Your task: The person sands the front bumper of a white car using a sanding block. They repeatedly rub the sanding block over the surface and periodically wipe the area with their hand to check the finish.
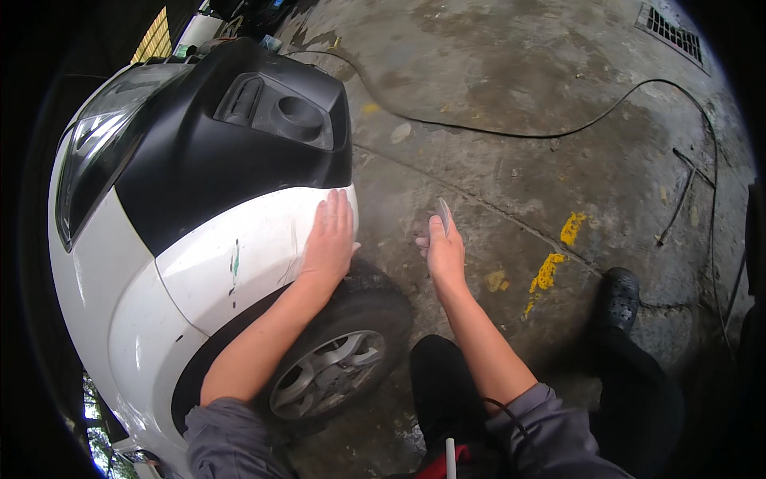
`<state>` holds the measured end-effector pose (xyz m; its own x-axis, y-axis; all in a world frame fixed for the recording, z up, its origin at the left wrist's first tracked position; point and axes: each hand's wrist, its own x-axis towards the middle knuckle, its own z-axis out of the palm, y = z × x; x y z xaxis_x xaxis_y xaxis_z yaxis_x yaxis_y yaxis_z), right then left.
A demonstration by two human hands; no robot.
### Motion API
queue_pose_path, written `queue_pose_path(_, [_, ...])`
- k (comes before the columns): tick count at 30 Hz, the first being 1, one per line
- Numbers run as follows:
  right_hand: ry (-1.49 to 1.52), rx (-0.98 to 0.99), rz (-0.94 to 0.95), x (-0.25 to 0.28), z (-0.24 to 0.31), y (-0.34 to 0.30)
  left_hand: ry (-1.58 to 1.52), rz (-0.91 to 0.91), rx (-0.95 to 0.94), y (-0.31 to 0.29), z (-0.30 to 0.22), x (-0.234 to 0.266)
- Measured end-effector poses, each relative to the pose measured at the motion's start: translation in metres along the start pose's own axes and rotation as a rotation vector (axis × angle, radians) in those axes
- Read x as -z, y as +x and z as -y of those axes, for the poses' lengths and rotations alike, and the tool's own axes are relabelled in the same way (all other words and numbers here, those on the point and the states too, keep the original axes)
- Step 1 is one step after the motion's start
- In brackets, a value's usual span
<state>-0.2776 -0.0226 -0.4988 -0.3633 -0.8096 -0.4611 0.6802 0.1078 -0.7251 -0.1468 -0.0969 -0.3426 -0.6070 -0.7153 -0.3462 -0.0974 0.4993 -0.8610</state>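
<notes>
My left hand (329, 233) lies flat on the white bumper corner (254, 231) of a car, fingers stretched toward its black upper panel (191, 160). Dark and greenish scuffs mark the white paint to the left of that hand. Off to the right, apart from the car, my right hand (444, 247) is closed on a thin, pale flat piece (444, 214). Its edge sticks up past the thumb; what kind of thing it is, I cannot make out. Under my left forearm is the wheel (335, 371), with a black tyre and grey spoked rim.
A long black hose (511, 134) curves across the stained concrete floor. A dark, thin T-shaped tool (688, 188) lies at the right, below a floor drain grate (674, 36). Yellow paint marks (547, 271) show on the floor. My shoe (621, 299) is at the lower right.
</notes>
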Motion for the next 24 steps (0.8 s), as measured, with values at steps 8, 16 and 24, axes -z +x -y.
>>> queue_pose_path(8, [0.058,0.04,0.073,0.018,0.021,-0.023,-0.837,0.714,-0.346,0.023,-0.098,-0.071])
queue_pose_path(16, [0.092,-0.119,0.24,0.009,0.02,-0.062,-1.08,0.056,-0.272,-0.067,-0.078,-0.003])
queue_pose_path(24, [0.034,-0.059,0.229,0.002,0.041,-0.06,-0.317,-0.392,0.085,-0.138,0.014,0.007])
